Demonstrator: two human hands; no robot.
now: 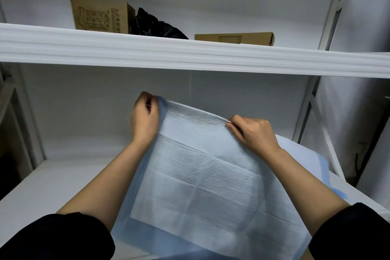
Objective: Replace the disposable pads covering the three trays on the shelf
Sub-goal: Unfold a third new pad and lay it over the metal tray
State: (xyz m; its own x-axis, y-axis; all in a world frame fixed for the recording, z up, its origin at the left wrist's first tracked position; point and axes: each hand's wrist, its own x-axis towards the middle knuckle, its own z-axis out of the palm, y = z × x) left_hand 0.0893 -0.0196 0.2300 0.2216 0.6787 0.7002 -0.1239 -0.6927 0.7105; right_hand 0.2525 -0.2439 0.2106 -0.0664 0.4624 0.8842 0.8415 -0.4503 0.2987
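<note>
A pale blue disposable pad (206,179) with a white quilted middle lies spread over the lower shelf (52,186), its far edge lifted. My left hand (145,116) pinches the pad's far left corner. My right hand (255,131) pinches the far edge further right. Whatever lies under the pad is hidden, so no tray shows. A second pad (306,160) with a blue border lies to the right, partly beneath my right forearm.
The upper shelf's white front edge (190,57) crosses the view just above my hands. On it stand a cardboard box (99,15), a black bag (156,25) and a flat carton (234,38). A white upright post (310,112) rises at the right.
</note>
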